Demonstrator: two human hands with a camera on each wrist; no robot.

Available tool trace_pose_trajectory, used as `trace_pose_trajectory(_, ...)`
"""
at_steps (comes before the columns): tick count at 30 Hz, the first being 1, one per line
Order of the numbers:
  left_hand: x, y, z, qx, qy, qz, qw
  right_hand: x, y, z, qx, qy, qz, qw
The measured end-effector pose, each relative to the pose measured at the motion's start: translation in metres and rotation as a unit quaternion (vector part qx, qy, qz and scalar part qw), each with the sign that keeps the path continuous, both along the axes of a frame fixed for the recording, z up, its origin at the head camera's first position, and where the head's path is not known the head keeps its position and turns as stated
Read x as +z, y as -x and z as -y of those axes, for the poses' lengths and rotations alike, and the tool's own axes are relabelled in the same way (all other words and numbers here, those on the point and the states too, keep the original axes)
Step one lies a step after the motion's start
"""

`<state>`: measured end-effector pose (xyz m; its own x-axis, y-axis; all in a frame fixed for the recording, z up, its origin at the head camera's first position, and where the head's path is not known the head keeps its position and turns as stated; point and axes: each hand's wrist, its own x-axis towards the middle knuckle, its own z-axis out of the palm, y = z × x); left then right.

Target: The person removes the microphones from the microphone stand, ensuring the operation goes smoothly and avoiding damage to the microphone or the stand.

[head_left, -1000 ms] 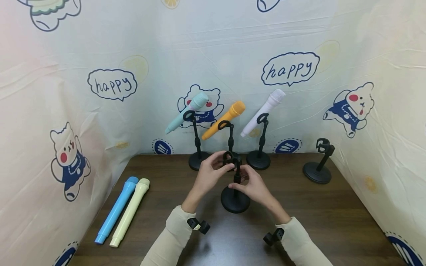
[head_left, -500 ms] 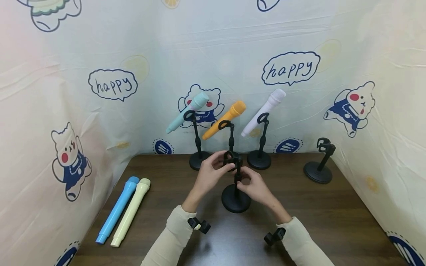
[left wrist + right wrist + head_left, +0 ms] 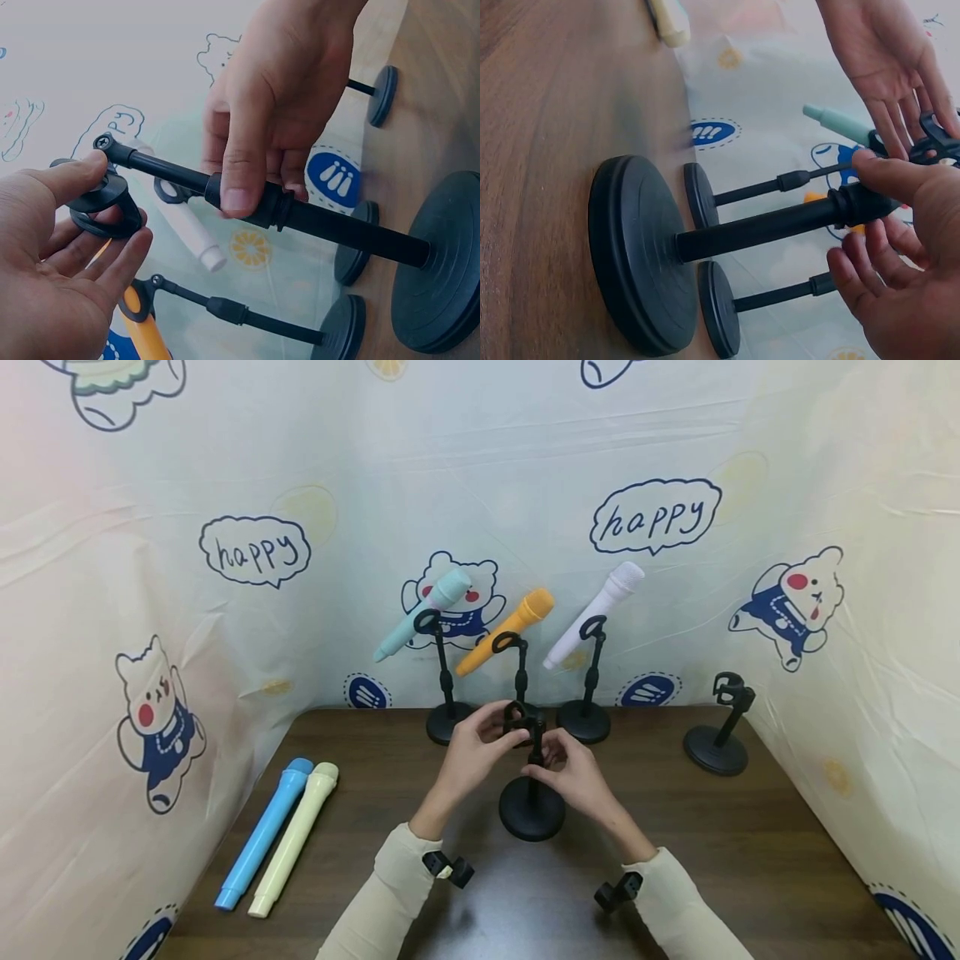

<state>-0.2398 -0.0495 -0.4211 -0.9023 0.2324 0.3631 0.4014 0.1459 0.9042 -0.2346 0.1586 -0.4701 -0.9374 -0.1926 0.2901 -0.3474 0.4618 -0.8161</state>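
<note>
Toward the middle of the counter (image 3: 645,827), short of its back edge, my left fingers (image 3: 79,176) narrowly pinch the clip (image 3: 109,196) of a black stand (image 3: 757,232), and my right fingers (image 3: 244,165) grip its collar (image 3: 266,216). The stand is upright on its round base (image 3: 531,817).

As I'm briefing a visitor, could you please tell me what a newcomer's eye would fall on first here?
Probably the turquoise microphone, orange microphone and whitish microphone, tilted in black stands at the back. Nearer, the left hand and right hand hold the nearest stand near the centre. A blue microphone and yellow microphone lie at the left.
</note>
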Motion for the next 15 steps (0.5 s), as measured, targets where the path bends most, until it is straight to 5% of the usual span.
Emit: trace_pose_trajectory(15,-0.0003,-0.0004,-0.0003,0.000,-0.003,0.002,1.0000,0.0007,-0.0049,-0.0057,0.056,0.054,0.009,0.9970)
